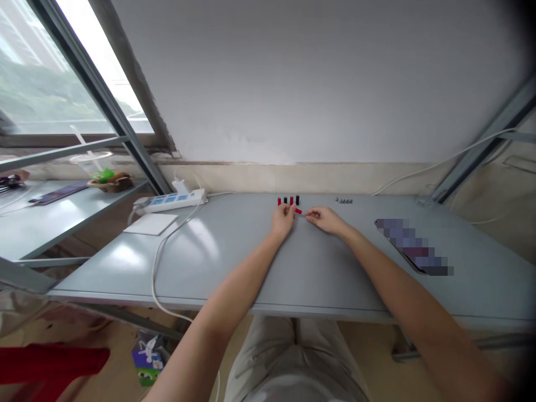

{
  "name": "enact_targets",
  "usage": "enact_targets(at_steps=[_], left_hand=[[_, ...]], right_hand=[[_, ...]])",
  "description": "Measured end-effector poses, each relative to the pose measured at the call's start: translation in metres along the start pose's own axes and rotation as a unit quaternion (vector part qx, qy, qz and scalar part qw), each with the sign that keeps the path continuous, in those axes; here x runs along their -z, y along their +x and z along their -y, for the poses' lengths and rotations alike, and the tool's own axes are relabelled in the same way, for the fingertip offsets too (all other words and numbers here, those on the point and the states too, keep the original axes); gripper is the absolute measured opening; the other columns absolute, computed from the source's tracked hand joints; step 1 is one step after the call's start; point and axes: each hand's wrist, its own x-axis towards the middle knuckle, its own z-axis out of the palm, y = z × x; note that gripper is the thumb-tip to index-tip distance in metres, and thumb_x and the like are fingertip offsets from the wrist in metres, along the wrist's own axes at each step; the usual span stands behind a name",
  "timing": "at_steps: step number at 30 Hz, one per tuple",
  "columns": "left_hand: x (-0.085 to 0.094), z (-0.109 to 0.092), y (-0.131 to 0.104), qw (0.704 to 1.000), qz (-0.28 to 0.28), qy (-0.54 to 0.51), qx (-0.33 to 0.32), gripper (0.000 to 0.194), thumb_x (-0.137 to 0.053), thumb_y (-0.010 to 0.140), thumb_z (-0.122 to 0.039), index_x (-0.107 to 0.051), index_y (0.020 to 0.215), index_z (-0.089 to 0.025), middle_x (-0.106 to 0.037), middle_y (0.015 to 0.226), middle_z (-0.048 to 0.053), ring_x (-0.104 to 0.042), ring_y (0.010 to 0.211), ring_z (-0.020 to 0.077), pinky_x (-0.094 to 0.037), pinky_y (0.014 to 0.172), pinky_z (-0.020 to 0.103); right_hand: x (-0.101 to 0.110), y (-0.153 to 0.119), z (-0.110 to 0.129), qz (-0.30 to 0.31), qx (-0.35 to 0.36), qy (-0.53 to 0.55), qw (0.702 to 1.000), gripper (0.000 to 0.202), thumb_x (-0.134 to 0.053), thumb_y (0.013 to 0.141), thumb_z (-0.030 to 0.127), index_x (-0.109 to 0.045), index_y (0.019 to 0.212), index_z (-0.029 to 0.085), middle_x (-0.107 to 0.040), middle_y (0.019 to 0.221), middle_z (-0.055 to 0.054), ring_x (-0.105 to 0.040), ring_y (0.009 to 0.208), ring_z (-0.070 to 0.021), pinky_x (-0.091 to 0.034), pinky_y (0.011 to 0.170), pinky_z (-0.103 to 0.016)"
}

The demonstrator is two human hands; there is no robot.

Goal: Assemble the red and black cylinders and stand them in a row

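My left hand (285,219) is closed on a small red cylinder (298,211), which sticks out from its fingertips to the right. Just right of the cylinder's end, my right hand (324,218) has its fingers pinched together; whatever they hold is too small to make out. Behind my left hand, a short row of small upright cylinders stands near the wall, red (291,200) and black (297,200) ones among them. A little farther right lies a row of several tiny metal pieces (345,201), which look like screws.
A white power strip (171,201) sits at the table's left, its cable (157,259) running over the front edge. In front of it lies a flat white rectangle (151,224). A phone (408,245) with a blurred screen rests on the right. Metal posts (481,139) flank the table.
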Motion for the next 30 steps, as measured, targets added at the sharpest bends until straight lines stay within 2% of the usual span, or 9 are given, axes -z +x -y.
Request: enact_targets(at_steps=[4,6,9,12,19,23,26,30], left_hand=[[0.001,-0.002,0.001,0.999,-0.024,-0.019,0.008,0.026,-0.047,0.085,-0.037,-0.057,0.076,-0.014,-0.062,0.067,0.004,-0.055,0.06,0.0106,-0.041,0.06,0.023],[0.001,-0.003,0.0,1.0,-0.007,-0.021,0.011,0.023,-0.051,0.083,-0.035,-0.057,0.076,-0.014,-0.064,0.069,0.005,-0.056,0.061,0.0106,-0.042,0.06,0.023],[-0.002,-0.002,-0.002,0.999,0.047,-0.024,0.004,0.02,-0.057,0.079,-0.032,-0.059,0.075,-0.013,-0.064,0.068,0.005,-0.056,0.06,0.0104,-0.042,0.059,0.023],[-0.005,0.0,-0.003,0.997,0.072,-0.014,-0.009,0.02,-0.061,0.076,-0.032,-0.06,0.075,-0.012,-0.062,0.064,0.003,-0.054,0.058,0.0099,-0.041,0.057,0.022],[-0.006,0.003,-0.005,0.994,0.102,0.02,-0.038,0.022,-0.063,0.074,-0.034,-0.06,0.069,-0.012,-0.059,0.059,0.001,-0.051,0.055,0.0094,-0.039,0.055,0.022],[-0.007,0.004,-0.006,0.992,0.109,0.03,-0.049,0.022,-0.06,0.076,-0.034,-0.059,0.074,-0.013,-0.056,0.058,0.0,-0.049,0.053,0.0089,-0.037,0.053,0.021],[-0.008,0.004,-0.007,0.993,0.094,0.031,-0.068,0.02,-0.056,0.079,-0.033,-0.058,0.078,-0.013,-0.059,0.062,0.001,-0.051,0.056,0.0091,-0.039,0.056,0.022],[-0.01,0.003,-0.009,0.989,0.112,0.068,-0.075,0.02,-0.051,0.081,-0.029,-0.058,0.07,-0.014,-0.056,0.058,0.0,-0.048,0.054,0.0096,-0.039,0.057,0.023]], right_hand=[[0.004,0.001,-0.002,-0.052,0.006,-0.076,0.996,0.007,-0.063,0.069,0.021,-0.066,0.074,0.018,-0.064,0.075,-0.005,-0.056,0.07,-0.0163,-0.044,0.071,-0.029],[0.005,0.001,-0.001,-0.063,-0.007,-0.049,0.997,0.007,-0.063,0.069,0.022,-0.066,0.074,0.017,-0.062,0.071,-0.004,-0.055,0.066,-0.0154,-0.043,0.068,-0.029],[0.002,0.0,0.004,-0.033,-0.011,0.062,0.998,0.016,-0.061,0.072,0.029,-0.066,0.081,0.017,-0.062,0.07,-0.003,-0.055,0.064,-0.0143,-0.044,0.066,-0.029],[-0.003,-0.001,0.008,0.009,0.001,0.137,0.99,0.018,-0.061,0.072,0.032,-0.066,0.082,0.018,-0.064,0.075,-0.004,-0.057,0.069,-0.0143,-0.045,0.07,-0.03],[-0.005,-0.003,0.01,0.034,0.025,0.096,0.994,0.021,-0.061,0.07,0.038,-0.061,0.068,0.017,-0.057,0.062,0.001,-0.051,0.06,-0.012,-0.042,0.062,-0.027],[-0.005,-0.003,0.007,0.039,0.023,0.067,0.997,0.022,-0.062,0.069,0.039,-0.059,0.066,0.017,-0.057,0.06,0.001,-0.05,0.058,-0.0119,-0.039,0.058,-0.025],[0.0,0.0,0.001,0.011,0.003,0.016,1.0,0.02,-0.062,0.069,0.037,-0.061,0.067,0.018,-0.058,0.059,0.001,-0.051,0.056,-0.0128,-0.038,0.056,-0.025],[0.012,0.011,-0.011,-0.113,-0.043,-0.054,0.991,0.016,-0.064,0.068,0.033,-0.063,0.069,0.017,-0.062,0.063,-0.003,-0.055,0.06,-0.0155,-0.04,0.058,-0.027]])
